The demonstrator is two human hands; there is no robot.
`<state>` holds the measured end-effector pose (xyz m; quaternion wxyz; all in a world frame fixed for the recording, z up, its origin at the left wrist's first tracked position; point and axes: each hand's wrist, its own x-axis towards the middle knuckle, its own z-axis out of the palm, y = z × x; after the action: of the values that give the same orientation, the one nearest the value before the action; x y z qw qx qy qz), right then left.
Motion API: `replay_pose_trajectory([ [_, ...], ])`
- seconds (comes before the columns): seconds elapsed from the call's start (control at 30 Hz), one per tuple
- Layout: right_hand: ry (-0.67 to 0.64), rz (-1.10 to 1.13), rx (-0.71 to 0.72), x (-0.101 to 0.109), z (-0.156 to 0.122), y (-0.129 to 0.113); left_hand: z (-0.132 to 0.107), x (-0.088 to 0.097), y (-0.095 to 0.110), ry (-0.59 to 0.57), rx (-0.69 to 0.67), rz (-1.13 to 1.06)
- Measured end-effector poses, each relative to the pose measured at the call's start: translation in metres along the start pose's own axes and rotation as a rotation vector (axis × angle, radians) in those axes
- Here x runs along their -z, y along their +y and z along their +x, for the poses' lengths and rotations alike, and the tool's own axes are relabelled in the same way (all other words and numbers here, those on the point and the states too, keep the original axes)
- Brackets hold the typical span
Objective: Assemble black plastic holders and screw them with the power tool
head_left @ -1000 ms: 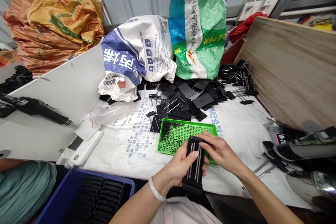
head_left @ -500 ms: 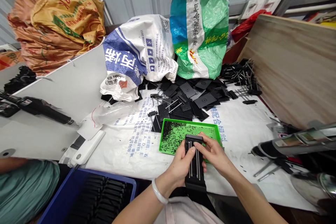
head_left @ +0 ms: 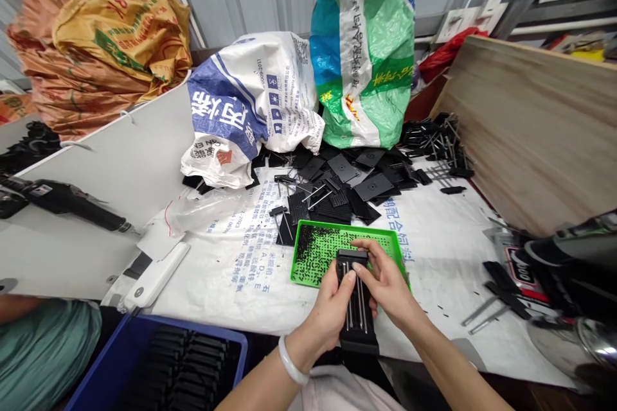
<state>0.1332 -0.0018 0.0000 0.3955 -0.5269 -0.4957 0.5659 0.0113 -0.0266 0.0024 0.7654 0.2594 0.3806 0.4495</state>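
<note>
I find the black assembly in front of the wearer's body, held between both hands, its long axis running away from the wearer. Two slim metal rods lie lengthwise in its face.

The left hand is grasping its left edge, thumb laid on the face; fingertips at the opposite edge appear to be this hand's, wrapped underneath. The right hand is closed on the far end, thumb pressing the face near the end block, other fingers beyond its right corner.

Handling, in my judgement: light to moderate weight, stiff body, probably moulded plastic. I rate the rods smooth and likely to slide or roll if they are not fixed, which I cannot confirm. I would hold the long side edges, with a thumb steadying the rods, and avoid squeezing thin walls.

Just beyond the hands sits a green tray bearing small black pieces. Farther out from the fingertips lie black plates, with a green and white sack behind. To the left of the left hand, nearer the wearer, I note a blue bin containing black parts.
</note>
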Motion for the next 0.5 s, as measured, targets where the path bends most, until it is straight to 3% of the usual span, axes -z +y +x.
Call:
replay_pose_trajectory([
  [0.13, -0.140, -0.059, 0.045, 0.011, 0.004, -0.010, 0.003, 0.003, 0.003, -0.027, -0.012, 0.012],
  [0.3, -0.088, -0.409, 0.363, 0.033, 0.015, -0.028, 0.006, 0.005, 0.007, -0.070, 0.059, -0.110],
  [0.4, -0.189, -0.634, 0.402, 0.047, 0.034, -0.031, 0.005, 0.010, 0.015, -0.051, 0.148, -0.192],
  [0.47, -0.078, -0.782, 0.369, 0.061, 0.057, -0.030, 0.004, 0.014, 0.023, -0.047, 0.172, -0.270],
  [0.5, 0.077, -0.858, 0.313, 0.068, 0.071, -0.028, 0.004, 0.016, 0.027, -0.038, 0.156, -0.304],
])
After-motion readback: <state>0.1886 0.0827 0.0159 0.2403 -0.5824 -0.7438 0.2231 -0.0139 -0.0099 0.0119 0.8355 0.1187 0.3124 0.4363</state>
